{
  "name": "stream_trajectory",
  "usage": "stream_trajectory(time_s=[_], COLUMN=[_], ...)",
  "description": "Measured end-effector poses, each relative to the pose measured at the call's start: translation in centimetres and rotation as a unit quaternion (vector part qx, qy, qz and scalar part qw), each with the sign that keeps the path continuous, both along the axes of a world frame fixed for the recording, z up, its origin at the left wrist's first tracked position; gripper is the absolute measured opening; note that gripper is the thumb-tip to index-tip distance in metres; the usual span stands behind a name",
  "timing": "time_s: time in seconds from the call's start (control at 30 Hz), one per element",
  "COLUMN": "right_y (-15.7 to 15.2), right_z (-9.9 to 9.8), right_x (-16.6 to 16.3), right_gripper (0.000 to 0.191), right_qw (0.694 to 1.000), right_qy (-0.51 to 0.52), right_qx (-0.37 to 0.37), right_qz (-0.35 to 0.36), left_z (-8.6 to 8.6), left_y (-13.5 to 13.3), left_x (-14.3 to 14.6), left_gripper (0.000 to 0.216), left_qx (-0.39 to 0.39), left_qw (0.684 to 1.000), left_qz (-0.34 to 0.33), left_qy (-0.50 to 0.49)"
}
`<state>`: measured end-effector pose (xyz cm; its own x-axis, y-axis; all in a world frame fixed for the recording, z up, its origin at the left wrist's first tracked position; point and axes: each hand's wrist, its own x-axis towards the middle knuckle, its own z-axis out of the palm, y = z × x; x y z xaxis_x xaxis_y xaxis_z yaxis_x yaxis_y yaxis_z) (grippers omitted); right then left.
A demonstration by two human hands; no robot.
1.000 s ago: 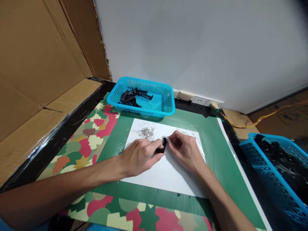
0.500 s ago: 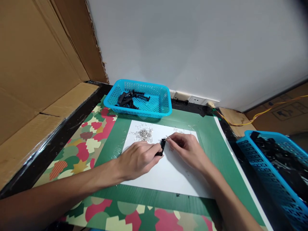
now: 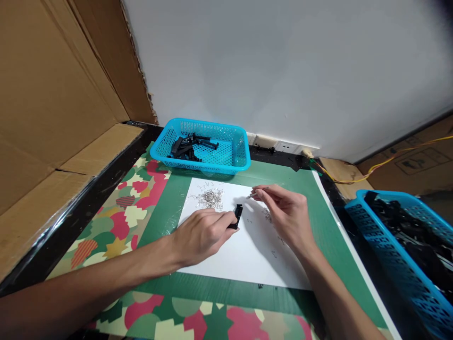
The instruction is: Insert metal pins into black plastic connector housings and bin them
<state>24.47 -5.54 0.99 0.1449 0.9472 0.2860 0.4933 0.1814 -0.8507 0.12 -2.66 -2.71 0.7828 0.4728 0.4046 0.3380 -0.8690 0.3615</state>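
Note:
My left hand (image 3: 203,232) rests on a white sheet (image 3: 247,257) and pinches a small black plastic clip (image 3: 237,216) that stands out past its fingertips. My right hand (image 3: 285,215) hovers just right of the clip, raised a little, with thumb and forefinger pinched on a thin metal wire piece (image 3: 252,194). A small gap separates the wire from the clip. A heap of small metal springs (image 3: 211,198) lies on the sheet's far left part, and a few loose ones (image 3: 266,215) lie under my right hand.
A blue basket (image 3: 201,150) with several black clips stands at the back. A second blue basket (image 3: 399,255) full of black parts is at the right edge. Cardboard walls (image 3: 53,94) rise on the left; a yellow cable (image 3: 354,179) runs at the back right.
My right hand has lifted away from the clip, up and to the right, with the wire piece still pinched. My left hand has kept the clip nearly in place.

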Motion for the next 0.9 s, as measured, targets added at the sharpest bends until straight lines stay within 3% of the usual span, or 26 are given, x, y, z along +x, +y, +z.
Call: stream_trajectory(time_s=[0.1, 0.2, 0.5, 0.9], right_y=[-0.1, -0.1, 0.4, 0.2], right_z=[-0.2, -0.6, -2.4, -2.4], right_x=[-0.9, -1.6, -2.0, -2.0], right_gripper=[0.029, 0.031, 0.031, 0.030], right_qw=[0.993, 0.987, 0.991, 0.994], right_qy=[0.119, 0.161, 0.133, 0.110], right_qx=[-0.009, -0.020, -0.028, -0.011], right_qz=[-0.009, -0.014, -0.008, -0.020], left_z=[-0.1, -0.1, 0.0, 0.2], left_y=[0.0, 0.0, 0.0, 0.1], left_x=[0.0, -0.1, 0.0, 0.0], left_gripper=[0.006, 0.007, 0.009, 0.007], left_qx=[0.004, 0.000, -0.005, -0.055], left_qw=[1.000, 1.000, 1.000, 0.998], left_qz=[0.004, 0.006, 0.004, 0.007], left_qy=[0.002, 0.002, -0.004, 0.003])
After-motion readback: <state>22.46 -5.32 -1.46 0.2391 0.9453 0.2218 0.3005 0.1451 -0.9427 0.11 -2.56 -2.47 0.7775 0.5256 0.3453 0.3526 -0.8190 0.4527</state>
